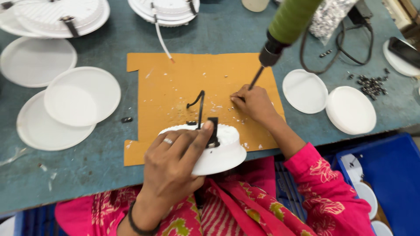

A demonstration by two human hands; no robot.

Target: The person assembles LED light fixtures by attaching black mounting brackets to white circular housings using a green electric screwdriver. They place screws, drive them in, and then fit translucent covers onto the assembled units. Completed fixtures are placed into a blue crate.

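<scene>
Bench count, head view

Flat white discs: five on the table, three at left (37, 61) (82, 96) (48, 131), two at right (305, 91) (351, 109). White lamp housings: three, two at the far edge (59, 15) (164, 9), one at the near edge (218, 150). One cardboard sheet (175, 83). One hanging screwdriver (280, 37). Hands: two (175, 164) (253, 102). One blue crate (389, 175). Loose screws (372, 84): too small to count.

White round housing (221, 155) with a black clip (213, 131); mustard-brown cardboard sheet (175, 83) flecked white; dull teal surface (232, 30); olive-green screwdriver handle (291, 19); pink sleeve (326, 188) with orange floral print; blue crate (393, 170).
</scene>
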